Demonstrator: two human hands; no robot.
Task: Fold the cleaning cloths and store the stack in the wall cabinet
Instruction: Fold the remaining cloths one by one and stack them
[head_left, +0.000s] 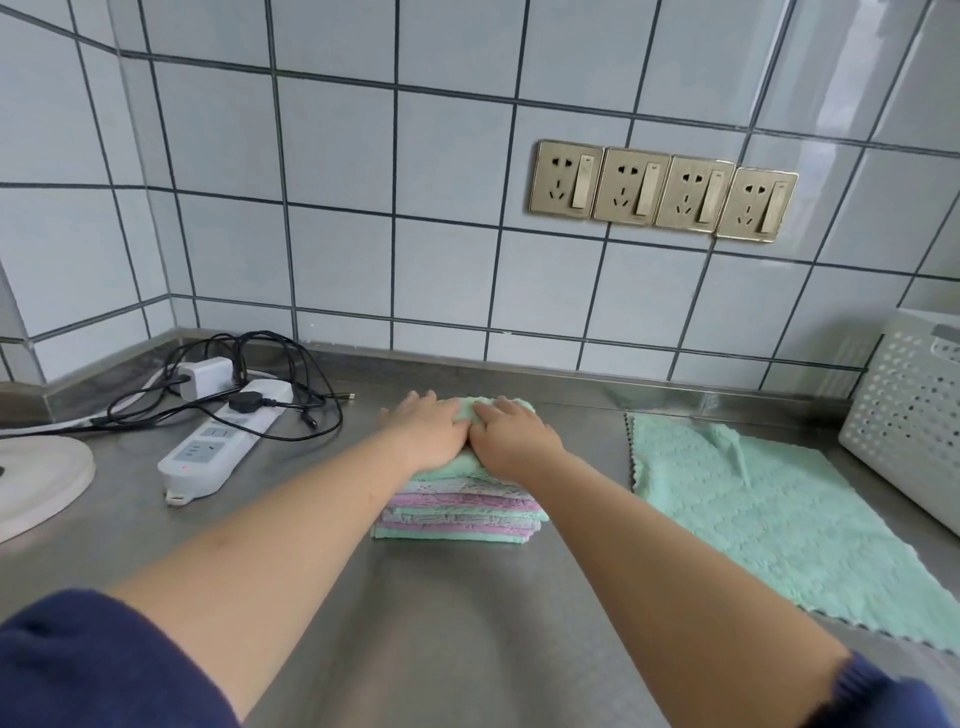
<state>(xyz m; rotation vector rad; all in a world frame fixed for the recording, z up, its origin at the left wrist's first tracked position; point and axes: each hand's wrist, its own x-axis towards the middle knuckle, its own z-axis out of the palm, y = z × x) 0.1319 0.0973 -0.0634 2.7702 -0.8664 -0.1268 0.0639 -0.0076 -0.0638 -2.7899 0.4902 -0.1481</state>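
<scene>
Pressing the stack flat, mid-counter toward the back edge. My left hand and right hand lie flat-fingered on its top, side by side, grasping nothing. One green cloth lies unfolded toward the right edge; I reckon it needs folding next. Cabinet not visible.

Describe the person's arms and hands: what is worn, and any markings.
Both forearms are bare. Dark navy sleeves are pushed up near the elbows. The left hand and right hand wear no gloves, and no rings, watch or markings are visible.
</scene>
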